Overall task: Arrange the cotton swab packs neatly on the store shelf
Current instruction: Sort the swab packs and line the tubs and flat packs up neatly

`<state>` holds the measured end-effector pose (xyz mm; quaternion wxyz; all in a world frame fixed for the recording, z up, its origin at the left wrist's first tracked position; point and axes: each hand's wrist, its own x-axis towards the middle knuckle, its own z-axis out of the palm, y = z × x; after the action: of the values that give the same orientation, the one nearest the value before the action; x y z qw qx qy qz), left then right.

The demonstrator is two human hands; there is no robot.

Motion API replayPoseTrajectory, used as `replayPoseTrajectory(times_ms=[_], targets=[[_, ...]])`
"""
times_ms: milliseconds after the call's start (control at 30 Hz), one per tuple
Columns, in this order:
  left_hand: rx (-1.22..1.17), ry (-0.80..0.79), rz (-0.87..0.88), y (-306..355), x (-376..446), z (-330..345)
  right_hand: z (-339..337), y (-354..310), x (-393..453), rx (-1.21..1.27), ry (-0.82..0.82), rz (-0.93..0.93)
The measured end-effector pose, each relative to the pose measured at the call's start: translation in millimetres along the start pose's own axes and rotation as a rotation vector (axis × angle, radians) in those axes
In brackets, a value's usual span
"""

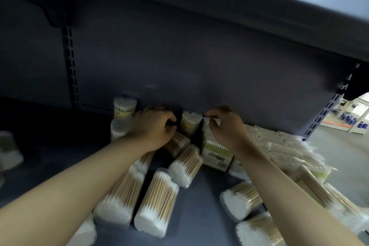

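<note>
Several clear cylindrical cotton swab packs lie tipped over on the grey shelf (pixel 199 215), among them one (pixel 155 203) in the front middle. Two packs stand upright at the back wall: one (pixel 124 107) at the left, one (pixel 190 122) between my hands. My left hand (pixel 153 128) curls its fingers round a lying pack (pixel 177 144) beside the upright middle one. My right hand (pixel 225 126) pinches the top edge of a flat bagged pack (pixel 216 156) with a green label, standing it up against the back.
A heap of flat bagged swab packs (pixel 283 150) fills the shelf's right side. More packs (pixel 10 154) sit blurred at the far left. The upper shelf (pixel 219 6) hangs low overhead. Slotted uprights (pixel 69 66) flank the bay; the store floor (pixel 339 146) shows at right.
</note>
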<state>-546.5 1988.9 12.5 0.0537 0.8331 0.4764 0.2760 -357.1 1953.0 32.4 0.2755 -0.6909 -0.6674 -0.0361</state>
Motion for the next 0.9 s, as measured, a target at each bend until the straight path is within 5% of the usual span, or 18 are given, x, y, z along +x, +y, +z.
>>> replayPoseTrajectory(times_ms=[367,900], targets=[[0.234,-0.06,-0.139,-11,-30,-19,22,-24,-15,-0.071,-0.15,-0.122],[0.114,0.021,-0.113,-24,-51,-25,55,-50,3,-0.263,-0.361,-0.081]])
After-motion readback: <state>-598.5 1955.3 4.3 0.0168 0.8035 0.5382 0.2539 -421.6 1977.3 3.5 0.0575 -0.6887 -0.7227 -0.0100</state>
